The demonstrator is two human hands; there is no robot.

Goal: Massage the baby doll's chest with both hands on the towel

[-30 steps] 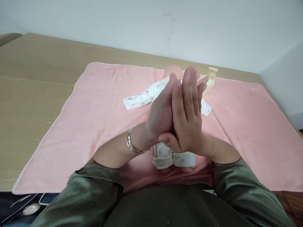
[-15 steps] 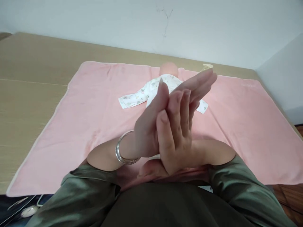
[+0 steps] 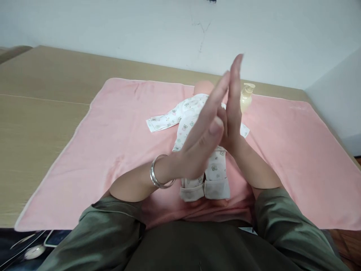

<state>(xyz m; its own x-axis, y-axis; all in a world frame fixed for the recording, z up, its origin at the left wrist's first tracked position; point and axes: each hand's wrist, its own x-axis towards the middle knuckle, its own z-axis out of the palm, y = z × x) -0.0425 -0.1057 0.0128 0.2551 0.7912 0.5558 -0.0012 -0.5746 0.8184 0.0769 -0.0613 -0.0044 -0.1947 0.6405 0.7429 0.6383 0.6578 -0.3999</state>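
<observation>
My left hand (image 3: 199, 141), with a silver bangle (image 3: 156, 174) at its wrist, is raised in front of me with its fingers stretched out. Against it, palm towards palm, stands my right hand (image 3: 233, 113), its fingers also straight and pointing up. I see nothing held in either hand. Beneath and beyond them a baby doll (image 3: 203, 87) lies on its back, wearing a white printed top (image 3: 184, 126) and matching trousers (image 3: 216, 171) with folded cuffs. The hands hide part of the doll's body and its right-side sleeve.
A pink blanket (image 3: 121, 124) spreads under the doll over a wooden table (image 3: 42, 131). Behind the right hand stands a cream pump bottle (image 3: 246, 98). A pale wall (image 3: 113, 30) rises behind the table. At the lower left lies a phone (image 3: 56, 238) beside a white rounded object (image 3: 35, 252).
My hands have swung from a clasped, slanted rub to a more upright position, palms facing with fingers straight. The right fingers no longer wrap the left palm. More of the doll and the bottle shows.
</observation>
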